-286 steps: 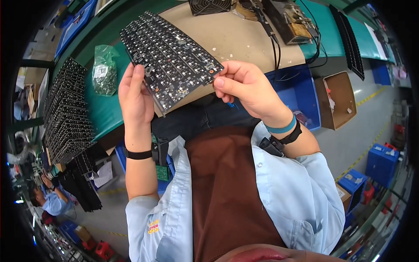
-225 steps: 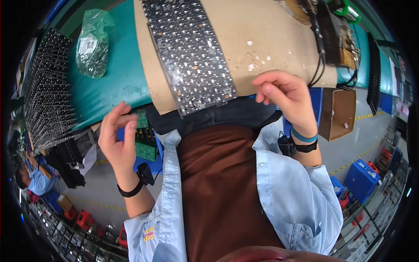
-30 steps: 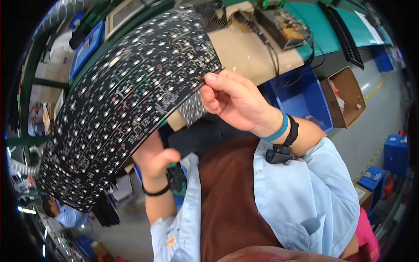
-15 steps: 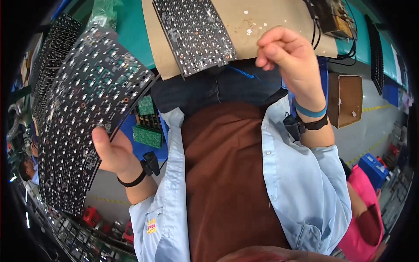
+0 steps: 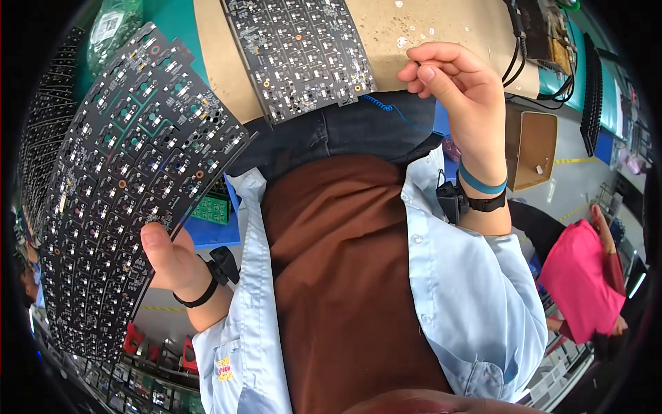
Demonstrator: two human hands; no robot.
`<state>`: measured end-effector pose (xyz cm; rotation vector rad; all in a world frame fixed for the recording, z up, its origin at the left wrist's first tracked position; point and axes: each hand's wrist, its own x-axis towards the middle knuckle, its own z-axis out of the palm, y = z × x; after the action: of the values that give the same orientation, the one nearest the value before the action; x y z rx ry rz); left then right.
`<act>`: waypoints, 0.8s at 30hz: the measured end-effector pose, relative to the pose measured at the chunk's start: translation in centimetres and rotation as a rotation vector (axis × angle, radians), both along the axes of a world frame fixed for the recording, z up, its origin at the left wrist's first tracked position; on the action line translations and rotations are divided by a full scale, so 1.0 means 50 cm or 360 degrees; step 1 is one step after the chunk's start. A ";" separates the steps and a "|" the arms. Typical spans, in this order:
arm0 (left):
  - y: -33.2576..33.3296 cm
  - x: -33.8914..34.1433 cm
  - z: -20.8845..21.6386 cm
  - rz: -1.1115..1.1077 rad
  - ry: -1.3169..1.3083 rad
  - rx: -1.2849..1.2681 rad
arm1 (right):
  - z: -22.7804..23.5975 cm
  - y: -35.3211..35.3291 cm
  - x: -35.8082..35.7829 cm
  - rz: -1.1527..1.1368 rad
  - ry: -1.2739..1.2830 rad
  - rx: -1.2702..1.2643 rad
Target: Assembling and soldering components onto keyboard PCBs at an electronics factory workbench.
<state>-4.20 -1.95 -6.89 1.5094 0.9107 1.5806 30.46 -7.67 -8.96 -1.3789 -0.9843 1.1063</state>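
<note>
Right hand (image 5: 469, 93) has left the circuit board (image 5: 114, 183) since a second ago, its curled fingers' contents unclear, while left hand (image 5: 176, 263) grips that board, raised near the desk (image 5: 172, 26); best pinch only its rim.

A silvery metallic glint broke the matt black of the circuit board (image 5: 103, 200); the plastic bag (image 5: 110, 34) looked glossy and crinkled, the desk (image 5: 169, 21) smooth, the box (image 5: 534, 145) dull cardboard, the shirt (image 5: 455, 290) creased cloth.

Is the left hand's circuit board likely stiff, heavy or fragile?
The circuit board is likely stiff and light: the left hand alone supports it by one edge. Its densely populated, uncovered face may be fragile if scraped.
</note>
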 end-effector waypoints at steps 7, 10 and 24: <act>-0.021 -0.020 -0.017 -0.0077 -0.0008 -0.0312 | 0.043 0.016 -0.016 -0.0022 -0.0137 0.0003; -0.034 -0.026 -0.023 0.0003 0.0008 -0.0459 | 0.055 0.017 -0.016 -0.0036 -0.0240 -0.0072; -0.032 -0.032 -0.033 0.0088 -0.0107 -0.0430 | 0.093 0.007 -0.027 0.0014 -0.0368 -0.0157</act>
<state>-5.79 -3.52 -8.54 1.2447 1.0878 1.4707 29.10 -7.33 -4.33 -1.6107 -1.1138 1.0287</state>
